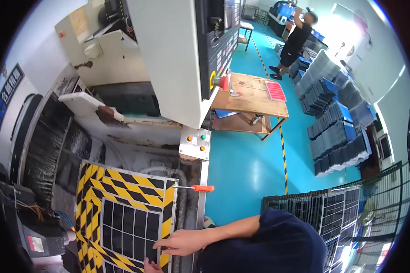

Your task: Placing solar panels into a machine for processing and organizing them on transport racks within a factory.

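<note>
My right hand reaches in from the right, palm down over the right edge of a plate covered in yellow-and-black striped tape. Its fingers are stretched and slightly apart, the tips beside the dark rectangular panels set in a pale grid. Only the fingertips of my left hand show at the lower edge, next to the same panels; its grip is hidden. A dark piece between the hands lies in line with the grid, and I cannot tell whether either hand holds it. A screwdriver with an orange-red handle rests across the machine's rim.
A white machine door with a control panel stands ahead, above a button box. Behind it is a wooden table holding a red-and-white tray. Stacked dark panels and racks stand right; another person stands far off.
</note>
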The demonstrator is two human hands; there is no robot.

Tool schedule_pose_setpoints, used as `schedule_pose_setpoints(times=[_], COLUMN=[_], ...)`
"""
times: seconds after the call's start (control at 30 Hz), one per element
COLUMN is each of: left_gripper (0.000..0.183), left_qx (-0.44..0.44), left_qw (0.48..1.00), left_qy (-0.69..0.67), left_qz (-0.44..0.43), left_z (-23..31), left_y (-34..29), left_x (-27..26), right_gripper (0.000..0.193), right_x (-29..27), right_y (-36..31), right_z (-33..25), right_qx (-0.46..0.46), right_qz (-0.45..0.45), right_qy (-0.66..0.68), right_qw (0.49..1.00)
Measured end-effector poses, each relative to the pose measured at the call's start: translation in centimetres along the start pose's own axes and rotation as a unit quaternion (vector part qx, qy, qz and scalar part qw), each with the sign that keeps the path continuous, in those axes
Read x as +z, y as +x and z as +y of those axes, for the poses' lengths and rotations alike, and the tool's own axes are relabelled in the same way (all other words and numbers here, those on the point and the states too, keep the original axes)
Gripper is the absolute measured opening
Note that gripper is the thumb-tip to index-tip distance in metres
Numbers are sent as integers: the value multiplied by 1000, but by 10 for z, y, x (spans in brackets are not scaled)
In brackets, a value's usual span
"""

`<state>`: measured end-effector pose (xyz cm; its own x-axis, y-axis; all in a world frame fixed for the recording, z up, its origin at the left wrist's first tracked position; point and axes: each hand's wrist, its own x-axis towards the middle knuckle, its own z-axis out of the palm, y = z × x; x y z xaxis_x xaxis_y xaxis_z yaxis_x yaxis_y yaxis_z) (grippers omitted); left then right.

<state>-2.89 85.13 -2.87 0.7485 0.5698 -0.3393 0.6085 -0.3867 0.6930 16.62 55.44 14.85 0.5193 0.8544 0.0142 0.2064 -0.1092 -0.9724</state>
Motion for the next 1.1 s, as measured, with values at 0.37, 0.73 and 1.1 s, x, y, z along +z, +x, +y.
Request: schedule_pose_setpoints(times=[0.37,0.73,1.1], left_gripper=[21,40,32], left_qx=[-3,-139,19], left_qw=[991,861,753], left_qy=[-134,-474,-599], left_qz=[-17,-123,-270], left_z=[-78,93,25], left_y=[20,-64,-108], left_x=[-9,-78,-63], right_gripper=[34,69,22], right_x=[20,136,161], right_y=[-23,43,47], right_z=[33,112,33], right_qx=[47,218,109], right_qz=[37,70,272], right_qy=[-23,450,455], right_qw=[998,863,841])
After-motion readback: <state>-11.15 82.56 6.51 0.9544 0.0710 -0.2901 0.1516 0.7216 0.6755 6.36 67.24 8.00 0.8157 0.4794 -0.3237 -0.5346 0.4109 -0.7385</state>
